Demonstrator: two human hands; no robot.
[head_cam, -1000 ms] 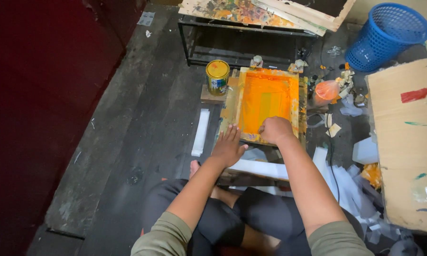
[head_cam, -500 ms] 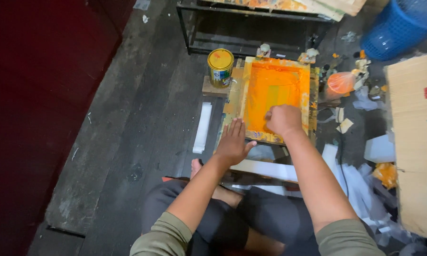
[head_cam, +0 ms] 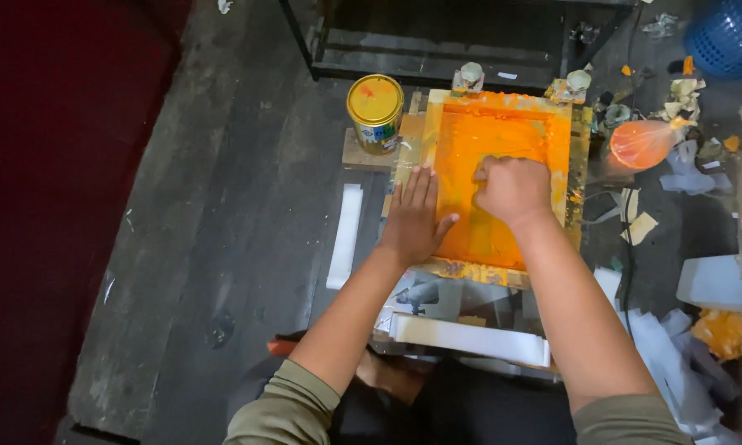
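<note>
We press our flat, open left hand (head_cam: 414, 216) on the orange-inked rectangular wooden printing frame (head_cam: 493, 177), keeping it steady while our fisted right hand (head_cam: 513, 189) grips an unseen tool.

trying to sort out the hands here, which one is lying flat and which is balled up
The left hand lies flat, fingers stretched out along the left edge of the orange screen frame. The right hand is the closed one, a fist on the orange mesh.

Left of the orange-inked wooden screen frame (head_cam: 503, 124), bare dark floorboards (head_cam: 223, 247) are lying open for passage. A yellow-lidded tin can (head_cam: 375, 111) is crowding the frame's far-left corner. A black metal rack (head_cam: 437, 41) is blocking the far side; an orange plastic bag (head_cam: 645, 142) and paper scraps (head_cam: 676, 354) are cluttering the right.
</note>
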